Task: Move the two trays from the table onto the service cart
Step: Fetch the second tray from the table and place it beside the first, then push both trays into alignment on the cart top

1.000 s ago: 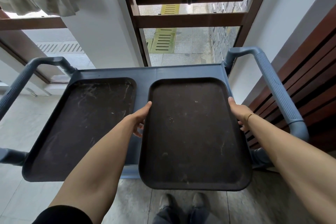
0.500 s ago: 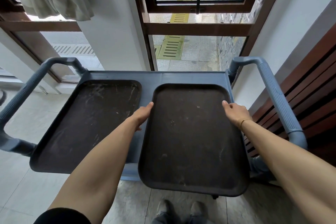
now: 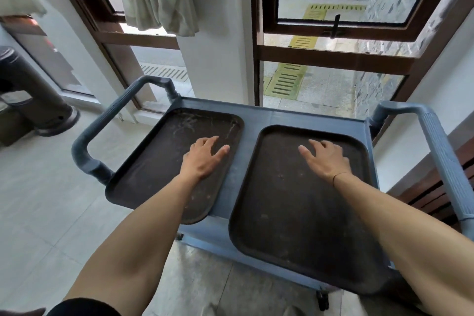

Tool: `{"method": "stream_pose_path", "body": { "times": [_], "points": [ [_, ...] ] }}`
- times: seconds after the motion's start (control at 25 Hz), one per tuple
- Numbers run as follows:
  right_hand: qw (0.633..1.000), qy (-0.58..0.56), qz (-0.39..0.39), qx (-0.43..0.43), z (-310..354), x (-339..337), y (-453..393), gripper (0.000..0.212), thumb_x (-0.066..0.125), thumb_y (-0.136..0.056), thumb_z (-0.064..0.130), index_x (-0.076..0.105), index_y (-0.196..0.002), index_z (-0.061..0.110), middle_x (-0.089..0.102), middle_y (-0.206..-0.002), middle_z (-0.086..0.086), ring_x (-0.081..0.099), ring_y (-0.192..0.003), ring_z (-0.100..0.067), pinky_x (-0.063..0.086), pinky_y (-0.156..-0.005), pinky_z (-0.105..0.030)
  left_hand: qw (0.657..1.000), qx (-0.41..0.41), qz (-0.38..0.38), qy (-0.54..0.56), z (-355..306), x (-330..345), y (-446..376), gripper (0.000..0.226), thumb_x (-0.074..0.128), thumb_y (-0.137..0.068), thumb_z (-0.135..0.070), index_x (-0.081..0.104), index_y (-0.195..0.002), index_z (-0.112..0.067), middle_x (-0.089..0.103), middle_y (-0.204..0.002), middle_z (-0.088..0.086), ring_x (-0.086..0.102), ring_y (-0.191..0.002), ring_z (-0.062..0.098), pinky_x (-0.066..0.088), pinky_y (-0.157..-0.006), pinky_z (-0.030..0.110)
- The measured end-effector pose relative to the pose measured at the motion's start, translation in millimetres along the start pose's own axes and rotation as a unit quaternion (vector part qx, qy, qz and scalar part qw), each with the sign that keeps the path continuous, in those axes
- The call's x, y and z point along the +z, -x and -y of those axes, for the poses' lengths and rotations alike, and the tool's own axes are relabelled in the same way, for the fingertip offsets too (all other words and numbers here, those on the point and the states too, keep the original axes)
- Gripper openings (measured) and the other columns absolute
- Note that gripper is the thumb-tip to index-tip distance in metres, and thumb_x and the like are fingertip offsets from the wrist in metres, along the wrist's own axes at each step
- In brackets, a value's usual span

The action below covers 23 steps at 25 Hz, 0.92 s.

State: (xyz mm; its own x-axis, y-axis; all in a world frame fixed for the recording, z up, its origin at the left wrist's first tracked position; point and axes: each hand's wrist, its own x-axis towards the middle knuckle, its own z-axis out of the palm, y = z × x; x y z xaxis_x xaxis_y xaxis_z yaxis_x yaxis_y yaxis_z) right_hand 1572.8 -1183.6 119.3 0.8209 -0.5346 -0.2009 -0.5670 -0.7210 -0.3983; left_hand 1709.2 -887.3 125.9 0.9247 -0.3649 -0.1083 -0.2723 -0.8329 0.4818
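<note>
Two dark brown trays lie side by side on the top shelf of the blue-grey service cart (image 3: pixel 254 117). The left tray (image 3: pixel 159 167) has pale scuffs at its far end. The right tray (image 3: pixel 289 213) overhangs the cart's near edge. My left hand (image 3: pixel 204 159) is over the left tray, palm down, fingers spread. My right hand (image 3: pixel 325 158) is over the far half of the right tray, fingers spread as well. Neither hand holds anything.
The cart has a raised handle on the left (image 3: pixel 107 120) and on the right (image 3: pixel 441 159). Windows and a white pillar (image 3: pixel 215 59) stand behind it. A dark cylindrical stand (image 3: pixel 33 92) is on the floor at left. Wooden slats (image 3: pixel 436 192) line the right wall.
My hands have let go of the right tray's edges and now lie flat above the trays, the left one moved onto the left tray. The view has shifted left and up.
</note>
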Motion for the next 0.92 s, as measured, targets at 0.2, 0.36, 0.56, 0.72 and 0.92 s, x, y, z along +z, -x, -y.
{"method": "stream_pose_path", "body": {
  "times": [0.2,0.36,0.56,0.72,0.92],
  "points": [
    [0.997,0.038,0.009,-0.073,77,27,11,0.07,0.027,-0.094,0.068,0.029,-0.153,0.031,0.02,-0.163,-0.008,0.007,-0.15,-0.031,0.022,-0.115,-0.058,0.991,0.046,-0.033,-0.119,76,-40,15,0.078,0.031,-0.089,-0.075,0.023,-0.155,-0.035,0.023,-0.163,0.002,0.016,-0.15,0.021,0.014,-0.12,0.05],
    [0.99,0.075,0.019,-0.114,151,71,27,0.073,0.023,-0.093,0.071,0.023,-0.154,0.033,0.014,-0.165,-0.006,0.001,-0.151,-0.03,0.017,-0.118,-0.056,0.978,0.087,-0.032,-0.189,150,-74,19,0.086,0.02,-0.083,-0.083,0.014,-0.156,-0.038,0.011,-0.166,-0.004,0.001,-0.152,0.017,0.003,-0.121,0.05],
    [0.991,0.087,0.019,-0.1,222,118,44,0.075,0.021,-0.091,0.073,0.02,-0.155,0.035,0.011,-0.166,-0.004,0.0,-0.151,-0.029,0.013,-0.119,-0.055,0.977,0.103,-0.016,-0.183,224,-110,5,0.09,0.017,-0.079,-0.086,0.014,-0.156,-0.039,0.012,-0.166,-0.004,0.003,-0.152,0.017,0.005,-0.121,0.052],
    [0.992,0.096,0.011,-0.077,260,135,60,0.073,0.022,-0.092,0.072,0.021,-0.155,0.035,0.012,-0.165,-0.003,0.001,-0.151,-0.029,0.014,-0.119,-0.055,0.976,0.132,0.012,-0.173,262,-127,-6,0.088,0.022,-0.082,-0.084,0.016,-0.156,-0.038,0.014,-0.166,-0.005,0.004,-0.152,0.017,0.005,-0.121,0.051],
    [0.992,0.11,0.005,-0.066,285,142,76,0.072,0.023,-0.093,0.071,0.021,-0.155,0.035,0.013,-0.165,-0.002,0.002,-0.151,-0.027,0.014,-0.119,-0.052,0.974,0.157,0.037,-0.158,280,-128,-17,0.091,0.019,-0.079,-0.087,0.015,-0.156,-0.038,0.013,-0.166,-0.004,0.005,-0.152,0.017,0.005,-0.121,0.05]
  ]
}}
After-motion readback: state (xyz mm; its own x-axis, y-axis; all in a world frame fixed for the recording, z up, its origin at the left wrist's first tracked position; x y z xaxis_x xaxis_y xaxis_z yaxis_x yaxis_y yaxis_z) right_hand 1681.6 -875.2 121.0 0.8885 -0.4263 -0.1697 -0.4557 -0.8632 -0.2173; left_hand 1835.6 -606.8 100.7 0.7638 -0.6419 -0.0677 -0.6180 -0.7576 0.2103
